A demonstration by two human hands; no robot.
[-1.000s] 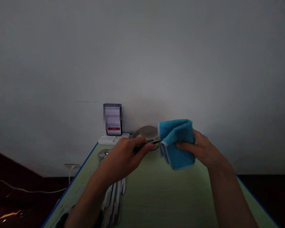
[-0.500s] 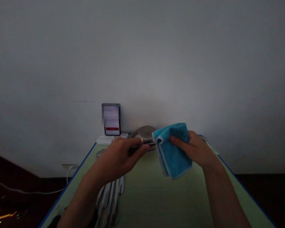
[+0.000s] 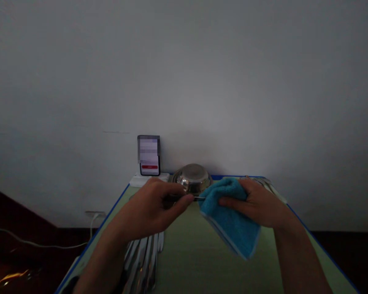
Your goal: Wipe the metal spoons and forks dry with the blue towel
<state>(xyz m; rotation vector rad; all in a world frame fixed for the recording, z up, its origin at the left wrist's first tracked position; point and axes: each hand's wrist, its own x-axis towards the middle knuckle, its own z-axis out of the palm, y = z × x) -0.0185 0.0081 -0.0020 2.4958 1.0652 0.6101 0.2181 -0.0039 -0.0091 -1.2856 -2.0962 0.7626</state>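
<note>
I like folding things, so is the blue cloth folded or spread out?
Folded, loosely: the blue cloth in the right hand bunches at the top, and a second layer shows along its lower-left edge.

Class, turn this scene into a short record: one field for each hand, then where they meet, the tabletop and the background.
Left hand: grips a thin utensil
Right hand: holds a blue cloth
Contact: cloth over the utensil's far end, which is hidden
Table: green, blue-edged
Left side: cutlery laid side by side
Back: upside-down metal bowl; upright phone
Background: pale wall
</note>
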